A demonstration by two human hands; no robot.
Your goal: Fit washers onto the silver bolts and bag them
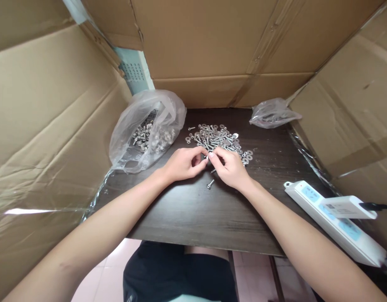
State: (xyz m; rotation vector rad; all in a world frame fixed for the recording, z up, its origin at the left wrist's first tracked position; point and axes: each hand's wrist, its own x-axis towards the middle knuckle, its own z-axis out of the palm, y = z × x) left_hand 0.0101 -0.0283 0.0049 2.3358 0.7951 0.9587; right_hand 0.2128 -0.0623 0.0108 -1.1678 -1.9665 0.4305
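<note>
My left hand (187,163) and my right hand (230,168) meet over the near side of a loose pile of bolts, nuts and washers (214,135). Thumb and forefinger are pinched on each hand, with the fingertips almost touching. A glint of small metal shows at the left fingertips, but its kind is mostly hidden by the fingers. What the right fingertips hold, if anything, is covered. Just in front of the hands a single bolt with hardware at its head (210,184) lies on the table. Another bolt (213,170) pokes out beside my right hand, partly covered.
At the left stands an open clear plastic bag (143,155) with bolt pieces (144,135) inside. A smaller plastic bag (273,113) lies at the back right. A white power strip (334,222) with a plugged-in adapter (350,207) runs along the right. Cardboard walls (218,42) surround the dark table (193,214).
</note>
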